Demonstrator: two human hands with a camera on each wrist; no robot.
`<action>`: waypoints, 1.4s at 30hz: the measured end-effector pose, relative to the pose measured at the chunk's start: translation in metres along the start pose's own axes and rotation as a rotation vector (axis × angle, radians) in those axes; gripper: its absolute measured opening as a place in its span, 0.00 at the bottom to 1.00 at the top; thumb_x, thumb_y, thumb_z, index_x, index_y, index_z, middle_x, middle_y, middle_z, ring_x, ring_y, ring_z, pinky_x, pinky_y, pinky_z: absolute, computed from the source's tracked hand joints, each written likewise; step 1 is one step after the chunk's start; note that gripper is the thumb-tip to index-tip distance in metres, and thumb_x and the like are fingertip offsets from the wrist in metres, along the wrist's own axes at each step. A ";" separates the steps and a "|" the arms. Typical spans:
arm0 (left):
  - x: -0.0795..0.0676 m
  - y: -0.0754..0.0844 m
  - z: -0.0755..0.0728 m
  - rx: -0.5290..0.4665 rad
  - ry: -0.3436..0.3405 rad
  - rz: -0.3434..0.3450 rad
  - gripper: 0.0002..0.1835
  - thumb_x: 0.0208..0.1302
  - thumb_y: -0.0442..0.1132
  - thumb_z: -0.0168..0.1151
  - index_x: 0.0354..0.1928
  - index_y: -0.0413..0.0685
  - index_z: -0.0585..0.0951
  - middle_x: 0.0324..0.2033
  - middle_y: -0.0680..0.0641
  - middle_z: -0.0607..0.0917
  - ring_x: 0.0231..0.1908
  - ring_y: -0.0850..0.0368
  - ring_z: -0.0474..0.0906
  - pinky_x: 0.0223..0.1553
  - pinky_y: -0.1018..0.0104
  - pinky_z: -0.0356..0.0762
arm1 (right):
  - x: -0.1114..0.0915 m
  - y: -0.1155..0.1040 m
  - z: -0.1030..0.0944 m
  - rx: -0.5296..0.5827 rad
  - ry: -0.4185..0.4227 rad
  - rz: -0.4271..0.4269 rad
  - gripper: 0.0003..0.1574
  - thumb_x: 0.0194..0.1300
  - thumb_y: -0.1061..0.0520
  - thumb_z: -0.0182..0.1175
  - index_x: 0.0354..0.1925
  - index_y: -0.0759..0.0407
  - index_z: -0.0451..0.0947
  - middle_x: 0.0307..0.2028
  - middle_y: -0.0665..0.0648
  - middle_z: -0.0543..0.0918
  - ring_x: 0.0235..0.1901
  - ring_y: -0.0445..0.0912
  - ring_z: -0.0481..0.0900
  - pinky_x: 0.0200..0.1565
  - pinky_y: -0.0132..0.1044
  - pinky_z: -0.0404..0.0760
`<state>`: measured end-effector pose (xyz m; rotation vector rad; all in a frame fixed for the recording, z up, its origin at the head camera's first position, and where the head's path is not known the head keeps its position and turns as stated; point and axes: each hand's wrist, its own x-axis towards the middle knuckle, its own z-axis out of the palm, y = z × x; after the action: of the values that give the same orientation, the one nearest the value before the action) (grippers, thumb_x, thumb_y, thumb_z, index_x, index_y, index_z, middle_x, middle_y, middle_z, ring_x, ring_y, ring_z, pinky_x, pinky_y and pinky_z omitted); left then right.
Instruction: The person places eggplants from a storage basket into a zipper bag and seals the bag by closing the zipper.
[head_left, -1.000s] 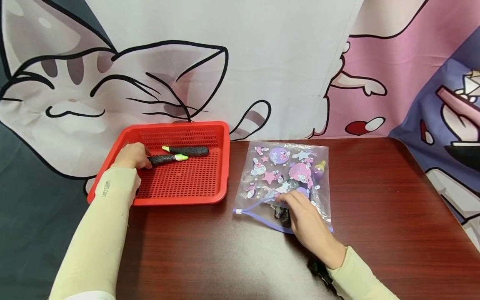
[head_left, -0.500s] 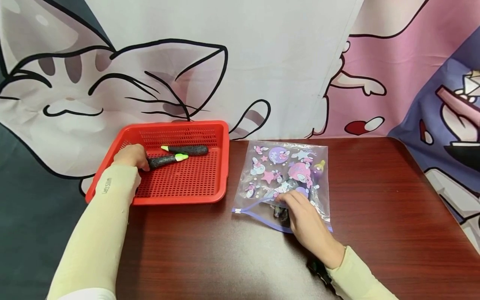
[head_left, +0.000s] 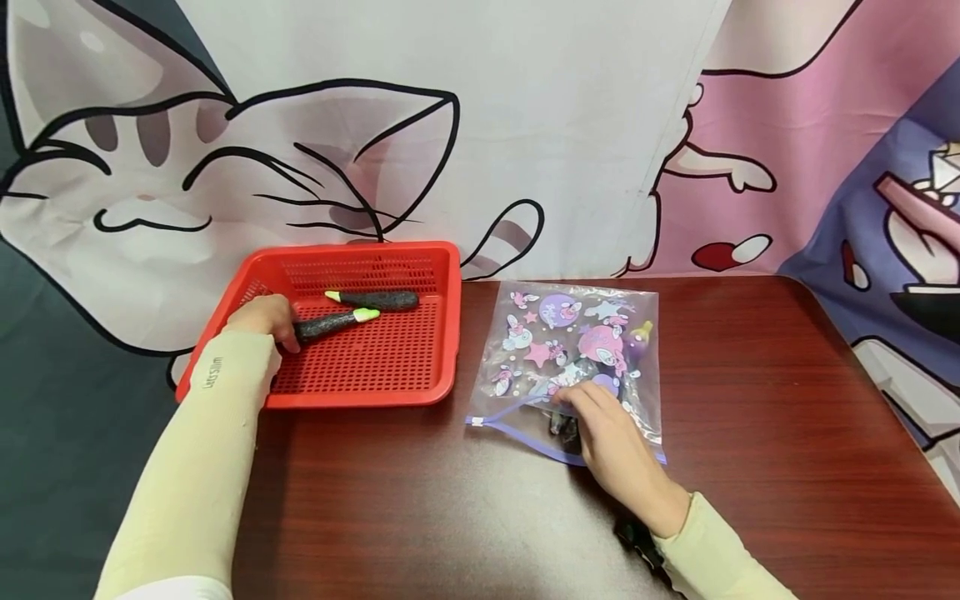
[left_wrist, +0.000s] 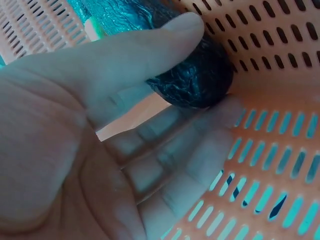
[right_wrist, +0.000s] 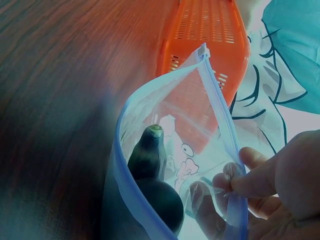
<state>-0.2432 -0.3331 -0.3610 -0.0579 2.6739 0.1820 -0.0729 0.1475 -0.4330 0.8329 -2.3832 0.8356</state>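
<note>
My left hand (head_left: 264, 321) reaches into the left side of the red plastic basket (head_left: 442, 367). It grips the blunt end of a long, dark, wrinkled vegetable (head_left: 327, 324) with a light green tip; in the left wrist view the thumb lies over the vegetable (left_wrist: 192, 82) and the fingers are below. A second dark vegetable (head_left: 378, 300) lies just behind. My right hand (head_left: 618, 450) pinches the upper edge of a clear printed zip bag (head_left: 517, 333), whose mouth gapes. Inside it, the right wrist view shows dark, smooth, rounded vegetables (right_wrist: 148, 155). A purple piece with a yellow-green tip (head_left: 639, 337) shows through the plastic.
The basket and bag lie side by side on a dark red wooden table (head_left: 390, 500). A white slider (head_left: 477, 422) sits at the bag's left corner. Behind the table hangs a cartoon-printed cloth (head_left: 570, 150), close to the basket's back rim.
My left hand and the held end of the vegetable have shifted slightly toward me, so the vegetable lies at a steeper slant. My right hand and the bag stay as they were.
</note>
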 end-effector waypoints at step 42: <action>-0.055 0.043 -0.024 0.033 0.168 0.108 0.18 0.53 0.42 0.77 0.40 0.36 0.85 0.34 0.40 0.84 0.37 0.41 0.77 0.40 0.43 0.75 | 0.000 0.000 -0.001 -0.007 0.015 -0.013 0.21 0.58 0.80 0.54 0.45 0.63 0.79 0.39 0.54 0.79 0.39 0.46 0.76 0.44 0.38 0.77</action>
<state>-0.2079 -0.2936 -0.3098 0.0856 2.8494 0.1740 -0.0730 0.1482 -0.4322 0.8349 -2.3639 0.8252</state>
